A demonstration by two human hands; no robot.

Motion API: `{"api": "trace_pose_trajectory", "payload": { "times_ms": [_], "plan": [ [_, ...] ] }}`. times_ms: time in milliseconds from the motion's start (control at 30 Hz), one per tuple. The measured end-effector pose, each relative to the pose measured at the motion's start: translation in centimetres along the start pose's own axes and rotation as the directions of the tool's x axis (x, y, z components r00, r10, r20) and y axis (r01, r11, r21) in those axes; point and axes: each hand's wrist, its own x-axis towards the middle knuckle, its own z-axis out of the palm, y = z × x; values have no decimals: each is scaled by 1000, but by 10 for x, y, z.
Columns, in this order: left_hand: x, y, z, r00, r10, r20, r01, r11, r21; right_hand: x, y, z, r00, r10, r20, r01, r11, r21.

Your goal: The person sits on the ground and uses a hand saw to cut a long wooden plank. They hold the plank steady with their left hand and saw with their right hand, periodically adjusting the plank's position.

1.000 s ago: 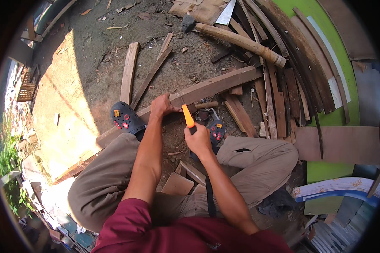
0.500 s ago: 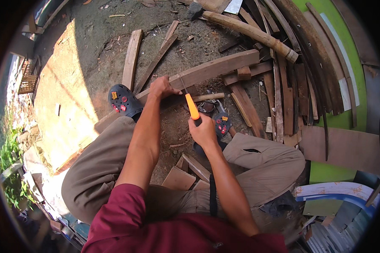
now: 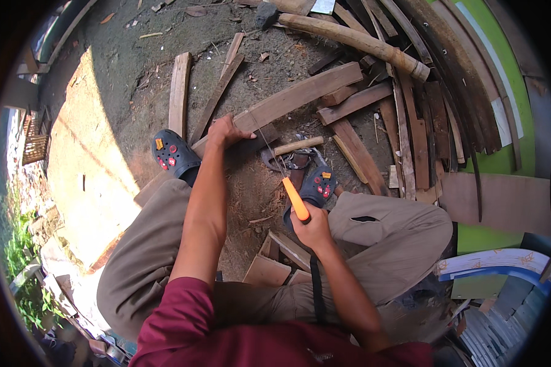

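A long wooden plank [image 3: 312, 90] lies slantwise across the ground in front of me, its far right end resting on other wood pieces. My left hand [image 3: 225, 131] grips it near the middle, fingers over the far side and thumb stretched along the near edge. In my right hand [image 3: 314, 229] is a handsaw [image 3: 296, 199] with an orange and black handle. Its thin blade runs up and left to the plank, meeting it just right of my left thumb. Beneath the plank there, a darker wood block [image 3: 251, 145] partly shows.
My clog-covered feet [image 3: 176, 156] stand either side of the cutting spot. A short round stick [image 3: 298, 145] lies by the right clog [image 3: 318, 185]. Scrap boards [image 3: 419, 131] and a bamboo pole [image 3: 355, 43] are piled at the right. Wood offcuts [image 3: 267, 269] sit between my legs.
My right hand has drawn the saw back toward me and to the right, baring more of the blade. My left hand stays on the plank; the view has shifted slightly.
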Motion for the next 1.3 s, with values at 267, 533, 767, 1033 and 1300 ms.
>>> {"api": "trace_pose_trajectory", "payload": {
  "times_ms": [267, 533, 767, 1033, 1300],
  "plan": [
    [-38, -31, 36, 932, 178, -317, -183, 983, 12, 23, 2, 15, 1000, -24, 4, 24, 1000, 5],
    [-143, -15, -30, 988, 117, -104, -132, 979, -153, 28, 5, 23, 937, -241, -254, 251, 968, 6],
    [-176, -23, -91, 971, 149, -186, -193, 949, -249, -6, -35, -21, 756, -427, -496, 496, 868, 9],
    [-148, -20, -30, 971, 176, -161, -205, 960, -190, 15, 99, -40, 663, -292, -690, -7, 918, -395],
    [-93, -33, 4, 986, 75, -152, -102, 979, -177, 30, 146, -34, 815, 55, -577, -463, 659, -592]
  ]
}}
